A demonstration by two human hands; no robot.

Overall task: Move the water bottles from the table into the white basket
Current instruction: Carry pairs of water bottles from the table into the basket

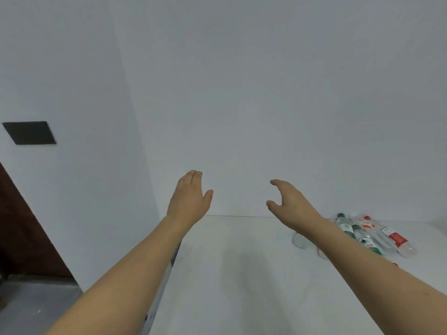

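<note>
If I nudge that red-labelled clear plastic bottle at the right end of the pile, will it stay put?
Probably not. The red-labelled clear plastic bottle lies on its side on the smooth white table, so a sideways push would likely roll it. It rests against the green-labelled clear bottles, which may shift too. How full it is cannot be told.

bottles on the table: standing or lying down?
Lying down. The water bottles rest on their sides in a cluster on the table, caps toward the wall.
</note>
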